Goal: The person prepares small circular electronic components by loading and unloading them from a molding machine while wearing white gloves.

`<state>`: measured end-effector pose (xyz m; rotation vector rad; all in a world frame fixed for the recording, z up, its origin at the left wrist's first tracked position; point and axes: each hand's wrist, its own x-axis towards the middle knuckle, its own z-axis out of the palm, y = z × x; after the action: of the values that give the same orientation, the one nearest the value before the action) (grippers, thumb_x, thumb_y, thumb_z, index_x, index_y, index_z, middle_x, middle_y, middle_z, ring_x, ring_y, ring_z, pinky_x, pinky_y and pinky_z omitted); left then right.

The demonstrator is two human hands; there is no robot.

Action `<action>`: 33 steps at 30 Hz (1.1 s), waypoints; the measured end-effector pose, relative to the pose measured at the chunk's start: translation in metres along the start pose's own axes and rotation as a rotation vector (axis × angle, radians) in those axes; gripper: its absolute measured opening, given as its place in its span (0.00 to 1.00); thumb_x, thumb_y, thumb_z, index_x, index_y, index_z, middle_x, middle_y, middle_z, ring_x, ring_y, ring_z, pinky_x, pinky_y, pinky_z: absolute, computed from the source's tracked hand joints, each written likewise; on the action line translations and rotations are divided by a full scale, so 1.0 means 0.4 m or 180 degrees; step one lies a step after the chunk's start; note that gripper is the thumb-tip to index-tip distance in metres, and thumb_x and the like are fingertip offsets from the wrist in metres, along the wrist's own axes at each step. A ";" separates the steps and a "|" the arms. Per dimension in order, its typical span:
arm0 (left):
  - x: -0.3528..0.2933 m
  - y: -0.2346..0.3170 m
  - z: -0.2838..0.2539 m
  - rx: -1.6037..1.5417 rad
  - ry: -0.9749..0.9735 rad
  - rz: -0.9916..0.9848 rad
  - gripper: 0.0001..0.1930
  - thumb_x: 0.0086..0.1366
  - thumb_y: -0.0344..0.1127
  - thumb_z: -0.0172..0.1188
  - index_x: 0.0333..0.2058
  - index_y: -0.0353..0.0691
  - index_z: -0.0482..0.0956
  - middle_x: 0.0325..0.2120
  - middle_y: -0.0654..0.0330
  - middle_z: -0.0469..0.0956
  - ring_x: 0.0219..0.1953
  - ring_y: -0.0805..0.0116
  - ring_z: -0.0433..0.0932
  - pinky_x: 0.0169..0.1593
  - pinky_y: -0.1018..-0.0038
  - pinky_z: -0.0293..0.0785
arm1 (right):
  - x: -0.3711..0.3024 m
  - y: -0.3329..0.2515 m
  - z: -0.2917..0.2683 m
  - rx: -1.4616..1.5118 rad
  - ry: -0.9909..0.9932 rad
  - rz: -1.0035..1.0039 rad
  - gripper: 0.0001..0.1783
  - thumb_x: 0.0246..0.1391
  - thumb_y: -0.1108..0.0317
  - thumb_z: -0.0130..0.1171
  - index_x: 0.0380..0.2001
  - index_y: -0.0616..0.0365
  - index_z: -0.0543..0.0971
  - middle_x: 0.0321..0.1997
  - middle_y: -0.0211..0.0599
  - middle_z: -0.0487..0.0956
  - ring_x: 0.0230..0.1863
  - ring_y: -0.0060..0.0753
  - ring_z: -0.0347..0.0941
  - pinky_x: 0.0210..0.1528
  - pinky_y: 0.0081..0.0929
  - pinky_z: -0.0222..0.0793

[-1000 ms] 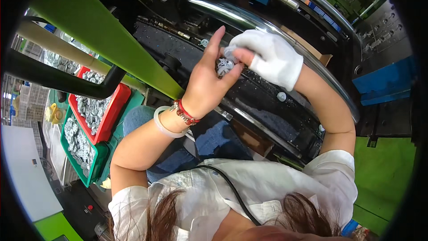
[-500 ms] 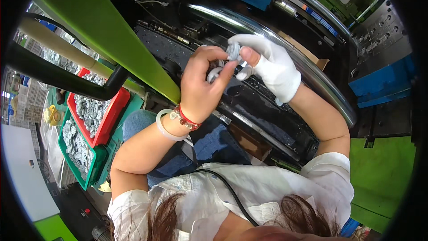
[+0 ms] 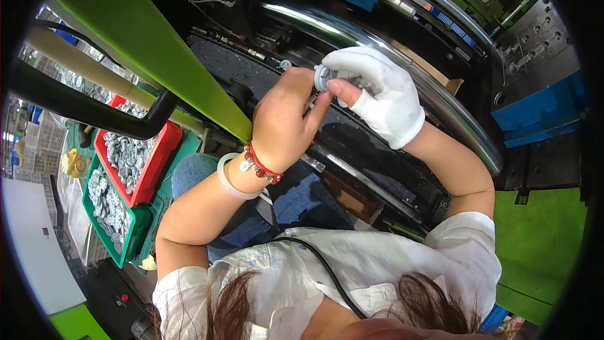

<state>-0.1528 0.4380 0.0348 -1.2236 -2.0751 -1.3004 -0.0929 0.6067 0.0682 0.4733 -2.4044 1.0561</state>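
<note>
Over the dark machine bed, my two hands meet with small grey round parts between them. My right hand wears a white glove with its thumb bare and is closed around several of these parts. One round grey part shows its rim between the right thumb and my left fingertips. My left hand, bare and with bracelets at the wrist, is closed too; a bit of grey shows between its thumb and palm. Its fingertips are mostly hidden. Another small grey part shows just beyond the left knuckles; I cannot tell if it is held.
To the left, a red tray and a green tray hold many grey round parts. A green beam slants between them and my hands. A shiny steel bar curves behind my right hand. Blue blocks stand far right.
The left fingers have curled inward and now hide the parts in that palm. The round part between the hands has turned, showing its rim, and more grey parts show in the gloved hand.
</note>
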 end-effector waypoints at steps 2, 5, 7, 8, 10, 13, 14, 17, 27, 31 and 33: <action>-0.003 0.002 0.000 0.0155 -0.0021 0.0022 0.09 0.52 0.26 0.61 0.33 0.37 0.72 0.28 0.54 0.72 0.30 0.50 0.74 0.32 0.65 0.71 | 0.001 -0.013 0.001 0.0169 -0.0088 0.0261 0.21 0.50 0.64 0.63 0.47 0.60 0.74 0.39 0.34 0.75 0.36 0.24 0.72 0.38 0.21 0.70; -0.003 0.004 0.005 0.0442 -0.0015 0.0094 0.09 0.52 0.27 0.61 0.33 0.38 0.72 0.28 0.55 0.72 0.29 0.52 0.74 0.31 0.65 0.71 | -0.001 -0.006 0.001 0.0212 -0.0205 0.0441 0.21 0.50 0.64 0.62 0.47 0.59 0.74 0.39 0.34 0.75 0.36 0.25 0.72 0.38 0.22 0.70; -0.002 0.000 0.009 0.0573 0.0002 0.0142 0.10 0.52 0.27 0.61 0.34 0.39 0.73 0.28 0.55 0.73 0.29 0.53 0.74 0.31 0.65 0.72 | -0.006 0.006 0.002 0.0091 -0.0231 0.0368 0.21 0.51 0.64 0.62 0.47 0.60 0.73 0.39 0.35 0.75 0.36 0.25 0.72 0.39 0.22 0.70; -0.001 -0.003 0.011 0.0562 0.0021 0.0188 0.10 0.52 0.27 0.61 0.34 0.39 0.73 0.28 0.55 0.73 0.29 0.53 0.75 0.31 0.65 0.72 | -0.008 0.011 0.003 0.0384 -0.0202 0.0543 0.22 0.51 0.64 0.62 0.47 0.61 0.72 0.39 0.35 0.75 0.38 0.25 0.72 0.39 0.22 0.70; 0.006 -0.004 0.012 0.0531 0.0047 0.0261 0.11 0.53 0.28 0.62 0.35 0.40 0.73 0.28 0.55 0.73 0.30 0.53 0.75 0.31 0.65 0.72 | -0.005 0.021 -0.001 0.1372 -0.0141 0.0904 0.22 0.51 0.65 0.62 0.47 0.62 0.71 0.40 0.35 0.74 0.40 0.25 0.71 0.41 0.22 0.70; 0.015 0.002 0.012 0.0375 0.0039 0.0104 0.11 0.54 0.29 0.62 0.37 0.40 0.74 0.29 0.54 0.74 0.30 0.53 0.75 0.32 0.66 0.72 | 0.019 0.046 -0.024 0.2440 -0.0040 0.1161 0.24 0.50 0.65 0.63 0.48 0.63 0.70 0.44 0.35 0.73 0.44 0.25 0.70 0.43 0.22 0.71; 0.013 0.001 0.009 0.0415 0.0017 0.0101 0.11 0.54 0.30 0.62 0.37 0.39 0.73 0.29 0.54 0.74 0.30 0.53 0.75 0.32 0.66 0.72 | 0.030 0.046 -0.036 0.2547 -0.0022 0.1166 0.25 0.50 0.65 0.63 0.49 0.63 0.69 0.45 0.36 0.73 0.44 0.25 0.70 0.43 0.23 0.71; 0.010 0.002 -0.002 0.0561 -0.0099 0.0213 0.12 0.55 0.28 0.62 0.39 0.37 0.73 0.29 0.52 0.74 0.29 0.52 0.75 0.32 0.67 0.72 | 0.067 0.069 -0.078 0.2670 0.0343 0.1033 0.27 0.49 0.64 0.63 0.50 0.63 0.68 0.48 0.39 0.72 0.45 0.28 0.70 0.45 0.27 0.73; 0.012 0.006 0.000 0.1026 -0.0124 0.0451 0.14 0.55 0.26 0.62 0.40 0.37 0.72 0.29 0.52 0.75 0.29 0.53 0.75 0.31 0.66 0.73 | 0.380 0.391 -0.413 0.1267 0.2341 0.0391 0.21 0.55 0.74 0.55 0.52 0.70 0.68 0.51 0.45 0.73 0.48 0.35 0.73 0.50 0.26 0.74; 0.023 -0.015 0.013 0.1217 -0.0079 0.0516 0.14 0.56 0.28 0.62 0.41 0.38 0.71 0.29 0.52 0.75 0.28 0.53 0.76 0.30 0.66 0.73 | 0.396 0.461 -0.463 0.0558 0.2398 0.0595 0.20 0.54 0.71 0.57 0.51 0.61 0.72 0.48 0.40 0.76 0.46 0.29 0.75 0.48 0.21 0.72; 0.024 -0.023 0.009 0.1294 -0.0055 0.0489 0.13 0.56 0.28 0.62 0.41 0.38 0.71 0.28 0.52 0.75 0.28 0.53 0.76 0.29 0.66 0.73 | 0.415 0.496 -0.467 0.0206 0.2472 0.0469 0.20 0.54 0.70 0.58 0.51 0.60 0.73 0.47 0.39 0.77 0.45 0.28 0.75 0.48 0.20 0.71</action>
<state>-0.1650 0.4440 0.0350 -1.1804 -2.0762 -0.7531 -0.2747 0.8554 0.1519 -0.1008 -1.7292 1.1163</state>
